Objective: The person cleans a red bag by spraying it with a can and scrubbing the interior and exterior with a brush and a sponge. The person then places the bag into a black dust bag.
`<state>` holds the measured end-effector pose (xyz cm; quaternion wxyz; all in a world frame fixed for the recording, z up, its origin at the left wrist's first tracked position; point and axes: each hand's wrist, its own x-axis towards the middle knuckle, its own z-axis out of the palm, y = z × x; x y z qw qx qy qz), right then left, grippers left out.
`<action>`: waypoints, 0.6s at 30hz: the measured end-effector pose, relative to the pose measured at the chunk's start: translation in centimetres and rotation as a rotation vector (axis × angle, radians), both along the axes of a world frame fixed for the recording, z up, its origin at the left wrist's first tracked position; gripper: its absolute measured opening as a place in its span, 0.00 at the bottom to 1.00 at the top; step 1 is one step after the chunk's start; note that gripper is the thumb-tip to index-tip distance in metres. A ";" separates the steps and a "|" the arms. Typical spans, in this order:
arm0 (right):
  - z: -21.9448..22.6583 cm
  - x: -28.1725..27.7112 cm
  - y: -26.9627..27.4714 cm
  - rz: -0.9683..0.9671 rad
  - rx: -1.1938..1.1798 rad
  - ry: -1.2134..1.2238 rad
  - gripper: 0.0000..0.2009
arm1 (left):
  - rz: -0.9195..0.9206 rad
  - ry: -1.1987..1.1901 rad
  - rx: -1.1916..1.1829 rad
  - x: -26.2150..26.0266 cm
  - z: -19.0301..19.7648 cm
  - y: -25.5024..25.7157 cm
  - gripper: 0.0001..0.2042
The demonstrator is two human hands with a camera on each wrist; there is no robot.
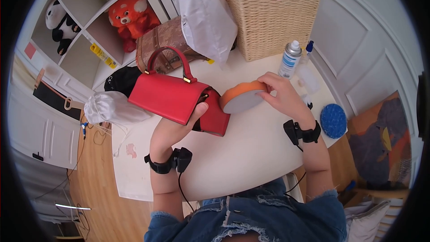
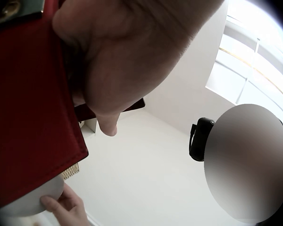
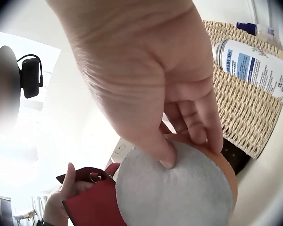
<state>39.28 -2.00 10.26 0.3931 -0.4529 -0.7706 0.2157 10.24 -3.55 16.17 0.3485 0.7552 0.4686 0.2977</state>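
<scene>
1. The red bag (image 1: 172, 96) is held up over the white table (image 1: 251, 152), tilted, with its handle pointing away from the person. Its open end faces the pad (image 1: 242, 96).
2. The left hand (image 1: 179, 127) grips the bag from below, thumb curled up over the near face and fingers hidden behind it. To my eye that grip should stay firm, so the bag does not twist under pressure.
3. The right hand (image 1: 282, 94) pinches the orange pad by its rim, thumb on the grey backing (image 3: 174, 188) and fingers wrapped over the foam edge. The pad is just beside the bag's end, perhaps touching; I cannot tell.
4. I judge it best to lay the foam face flat on the leather and keep clear of the gold fittings.
5. A spray can (image 1: 290, 59) stands near the wicker basket (image 1: 268, 13), and a blue pad (image 1: 333, 120) lies at the table's edge.
</scene>
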 end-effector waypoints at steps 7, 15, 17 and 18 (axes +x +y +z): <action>0.0 -0.2 -0.5 0.053 0.056 -0.104 0.11 | 0.011 -0.007 0.012 0.1 -0.2 0.1 0.18; 0.7 -1.3 -1.3 0.012 0.146 -0.174 0.10 | 0.062 0.004 -0.039 0.0 -0.4 0.1 0.20; 0.6 -1.3 -1.4 -0.036 0.157 -0.020 0.12 | 0.055 0.002 -0.021 0.0 -0.5 0.1 0.20; 0.6 -1.3 -1.4 -0.037 0.156 -0.020 0.12 | 0.059 0.006 -0.029 0.0 -0.5 0.1 0.20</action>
